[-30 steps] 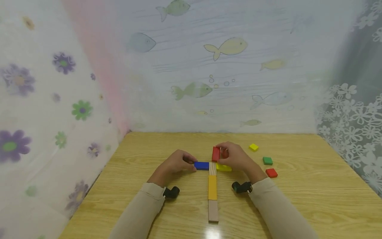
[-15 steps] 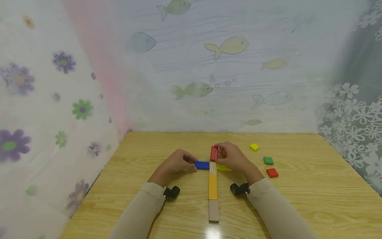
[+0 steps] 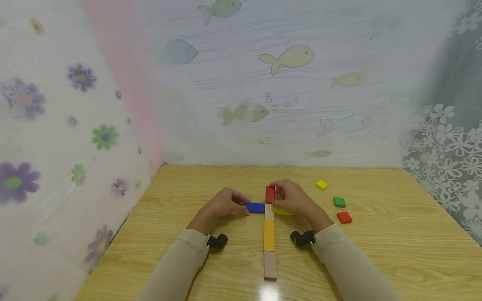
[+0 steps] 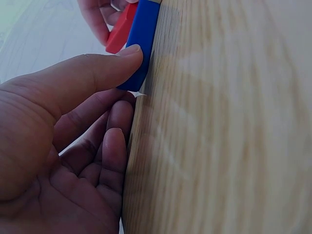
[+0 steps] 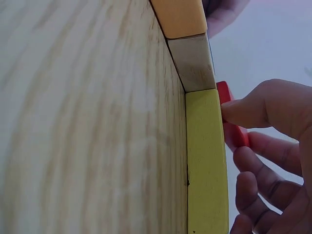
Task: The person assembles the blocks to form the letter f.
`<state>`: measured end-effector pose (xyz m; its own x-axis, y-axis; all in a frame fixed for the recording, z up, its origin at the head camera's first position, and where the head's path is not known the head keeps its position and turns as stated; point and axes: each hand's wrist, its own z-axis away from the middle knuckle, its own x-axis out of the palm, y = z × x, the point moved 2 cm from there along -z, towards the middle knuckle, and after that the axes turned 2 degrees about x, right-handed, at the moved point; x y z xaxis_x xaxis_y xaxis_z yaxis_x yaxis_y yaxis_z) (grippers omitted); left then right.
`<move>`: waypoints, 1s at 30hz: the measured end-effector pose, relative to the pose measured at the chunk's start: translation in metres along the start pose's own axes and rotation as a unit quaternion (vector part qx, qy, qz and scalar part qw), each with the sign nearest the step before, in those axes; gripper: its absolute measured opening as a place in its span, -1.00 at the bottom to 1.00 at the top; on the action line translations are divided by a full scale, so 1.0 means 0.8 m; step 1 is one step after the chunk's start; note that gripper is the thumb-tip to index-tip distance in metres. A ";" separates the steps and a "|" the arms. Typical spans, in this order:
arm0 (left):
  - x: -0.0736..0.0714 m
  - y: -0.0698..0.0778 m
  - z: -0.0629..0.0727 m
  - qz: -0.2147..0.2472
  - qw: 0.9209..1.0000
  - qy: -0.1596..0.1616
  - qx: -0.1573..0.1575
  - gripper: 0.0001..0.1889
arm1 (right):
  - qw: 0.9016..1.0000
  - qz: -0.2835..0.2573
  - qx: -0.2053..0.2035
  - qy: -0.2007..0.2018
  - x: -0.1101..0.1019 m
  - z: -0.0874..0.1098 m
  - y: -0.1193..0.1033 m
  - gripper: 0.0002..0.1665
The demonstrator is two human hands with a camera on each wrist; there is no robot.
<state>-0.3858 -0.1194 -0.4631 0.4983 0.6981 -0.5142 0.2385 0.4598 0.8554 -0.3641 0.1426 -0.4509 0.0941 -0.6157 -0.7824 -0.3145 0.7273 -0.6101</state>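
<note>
In the head view, my left hand (image 3: 222, 207) pinches the outer end of a flat blue block (image 3: 256, 207), thumb on the near side. My right hand (image 3: 293, 200) holds a red block (image 3: 270, 194) between thumb and fingers, right at the far end of a small plain wood block (image 3: 269, 212). The blue block lies against the left side of that wood block. On its right is a long yellow block (image 5: 207, 161), partly hidden under my right hand in the head view. An orange block (image 3: 269, 235) and a brown block (image 3: 270, 265) continue the line toward me.
To the right on the wooden table (image 3: 395, 251) lie a small yellow block (image 3: 321, 184), a green block (image 3: 339, 202) and another red block (image 3: 344, 217). Behind the table hangs a fish-patterned sheet (image 3: 226, 138); a flowered sheet (image 3: 56, 209) borders the left.
My right hand has shifted the red block slightly left, then a little toward me, bringing it in line with the plain wood block. My left hand keeps its place on the blue block.
</note>
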 end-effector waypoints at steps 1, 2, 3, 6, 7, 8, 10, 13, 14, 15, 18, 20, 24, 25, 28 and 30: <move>0.000 0.000 0.000 0.000 1.000 0.000 0.000 -0.71 | 1.000 -0.001 0.000 -0.001 0.000 0.000 0.000 -0.33; 0.000 0.000 0.000 0.000 1.000 0.000 -0.001 -0.71 | 1.000 0.000 0.001 -0.001 0.001 0.000 0.000 -0.34; 0.000 0.000 0.000 0.001 1.000 0.000 -0.001 -0.71 | 1.000 0.000 0.001 -0.002 0.001 -0.001 0.000 -0.34; 0.001 0.002 0.001 0.003 1.000 -0.001 -0.003 -0.71 | 1.000 -0.001 0.004 -0.004 0.001 -0.001 -0.001 -0.35; 0.000 0.002 0.001 0.002 1.000 -0.001 -0.003 -0.71 | 1.000 0.000 0.006 -0.004 0.001 -0.001 -0.001 -0.35; 0.000 0.002 0.001 0.002 1.000 -0.001 -0.004 -0.71 | 1.000 0.001 0.007 -0.005 0.001 -0.001 -0.001 -0.35; 0.000 0.001 0.001 0.001 1.000 -0.001 -0.005 -0.71 | 1.000 0.006 0.007 -0.006 0.001 -0.001 -0.001 -0.36; 0.000 0.000 0.000 0.001 1.000 -0.001 -0.007 -0.71 | 1.000 0.012 0.007 -0.007 0.000 -0.001 -0.002 -0.36; 0.000 0.000 0.000 0.001 1.000 -0.001 -0.008 -0.71 | 1.000 0.014 0.006 -0.008 0.000 -0.001 -0.002 -0.37; 0.000 0.000 -0.001 0.001 1.000 -0.001 -0.007 -0.71 | 1.000 0.015 0.006 -0.009 0.000 -0.001 -0.002 -0.37; 0.000 -0.001 -0.001 0.000 1.000 0.001 -0.008 -0.70 | 1.000 0.013 0.004 -0.013 -0.001 0.000 -0.004 -0.37; 0.001 -0.001 -0.001 -0.002 1.000 0.003 -0.009 -0.70 | 1.000 0.013 -0.002 -0.017 -0.001 0.000 -0.005 -0.38; 0.001 0.000 -0.001 -0.004 1.000 0.004 -0.010 -0.70 | 1.000 0.017 -0.009 -0.020 -0.001 0.000 -0.005 -0.39; 0.001 0.000 -0.001 -0.004 1.000 0.004 -0.009 -0.70 | 1.000 0.018 -0.009 -0.020 -0.001 -0.001 -0.005 -0.39; 0.001 0.000 -0.001 -0.001 1.000 0.003 -0.012 -0.70 | 0.999 0.023 -0.006 -0.021 0.000 -0.001 -0.004 -0.39; 0.001 0.000 -0.001 0.003 1.000 0.002 -0.014 -0.70 | 0.999 0.025 -0.002 -0.023 0.000 0.000 -0.004 -0.39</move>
<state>-0.3859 -0.1185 -0.4635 0.4961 0.7033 -0.5091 0.2122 0.4704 0.8566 -0.3634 0.1403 -0.4487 0.1221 -0.5644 -0.8164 -0.3227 0.7553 -0.5704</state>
